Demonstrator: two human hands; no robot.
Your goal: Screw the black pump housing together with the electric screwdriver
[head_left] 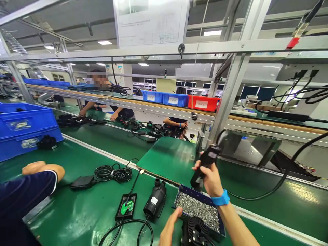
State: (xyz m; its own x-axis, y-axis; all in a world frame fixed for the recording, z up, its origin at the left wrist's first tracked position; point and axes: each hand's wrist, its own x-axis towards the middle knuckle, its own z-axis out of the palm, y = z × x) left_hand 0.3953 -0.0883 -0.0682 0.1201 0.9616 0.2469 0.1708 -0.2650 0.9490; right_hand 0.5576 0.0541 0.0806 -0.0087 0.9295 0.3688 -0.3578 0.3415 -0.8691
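Right of centre in the frame, the right hand [210,177], a blue band on its wrist, is raised with fingers wrapped tight round a black corded electric screwdriver [205,164], tip tilted down toward a shallow blue tray of small silver screws [197,209]. At the bottom centre, the left hand [169,229] reaches up, fingers loosely spread, fingertips touching the tray's near edge, beside a black cylindrical pump [155,201] lying on the green belt [77,212].

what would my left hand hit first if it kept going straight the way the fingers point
Most likely the tray of small screws: the left hand points up and right, fingers already at its near edge. Depth is hard to judge.
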